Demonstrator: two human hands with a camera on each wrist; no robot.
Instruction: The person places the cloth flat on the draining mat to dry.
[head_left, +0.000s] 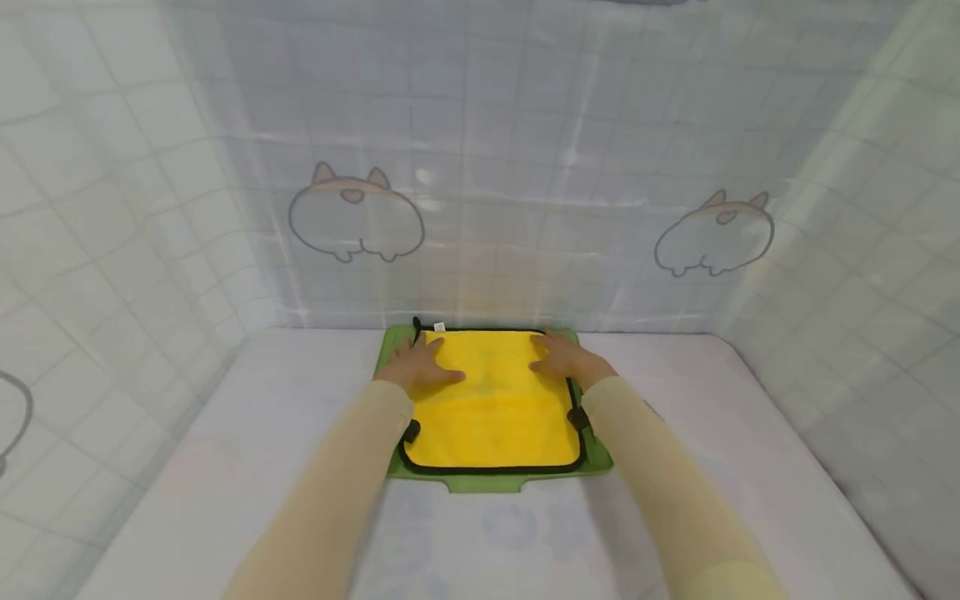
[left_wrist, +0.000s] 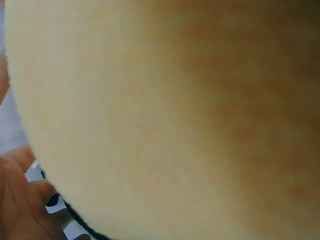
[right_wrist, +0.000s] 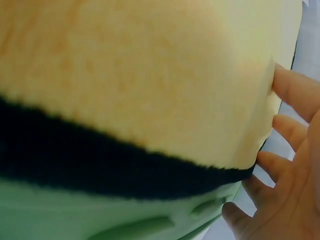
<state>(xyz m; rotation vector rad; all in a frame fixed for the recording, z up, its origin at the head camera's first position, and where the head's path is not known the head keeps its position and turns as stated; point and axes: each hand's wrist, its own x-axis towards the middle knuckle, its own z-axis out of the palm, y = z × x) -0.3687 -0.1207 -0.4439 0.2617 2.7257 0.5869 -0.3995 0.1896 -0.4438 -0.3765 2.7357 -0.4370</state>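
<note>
A yellow fabric panel with black edging lies over a green plastic board. My left hand rests near the panel's upper left corner, fingers spread and thumb pointing inward. On the upper right, my right hand touches the panel with its fingers spread. The right wrist view shows the fingertips right at the black edging. Part of the left hand appears in the left wrist view beside the pale, blurred fabric. A small white tag sticks out at the top edge.
Black buckle-like pieces sit at the panel's left side and right side. The board stands on a white table. Behind it hangs a gridded curtain with cartoon animal drawings, and similar sheets close off both sides.
</note>
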